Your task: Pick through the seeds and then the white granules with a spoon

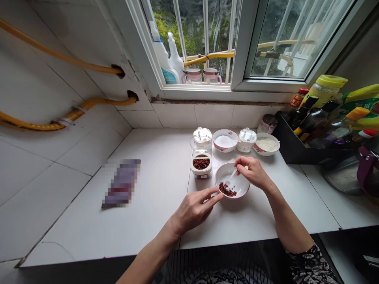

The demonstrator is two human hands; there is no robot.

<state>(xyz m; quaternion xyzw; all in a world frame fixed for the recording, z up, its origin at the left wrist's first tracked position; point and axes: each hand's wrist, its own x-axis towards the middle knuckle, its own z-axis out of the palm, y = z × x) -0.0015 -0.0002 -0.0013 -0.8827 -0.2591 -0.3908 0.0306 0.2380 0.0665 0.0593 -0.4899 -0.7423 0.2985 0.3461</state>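
Note:
A white bowl with a pink rim (pixel 243 180) stands on the counter, with small dark red-brown peppercorn-like grains (pixel 226 190) gathered at its near left side. My right hand (pixel 251 172) pinches the handle of a small white spoon (pixel 233 174), whose tip is down in the bowl by the grains. Stretched out at the bowl's left edge, my left hand (pixel 197 207) touches the rim with its fingertips; its fingers are apart. An open seasoning jar (pixel 201 167) full of the same dark grains sits just left of the bowl, its clear lid raised.
Behind the bowl are a lidded white jar (pixel 203 135), a bowl of white granules (pixel 225 142), another white jar (pixel 246 139) and a bowl of pale powder (pixel 266 144). A black box of bottles (pixel 296 148) stands right, beside a pot (pixel 340 179). A blurred purple packet (pixel 122 183) lies left.

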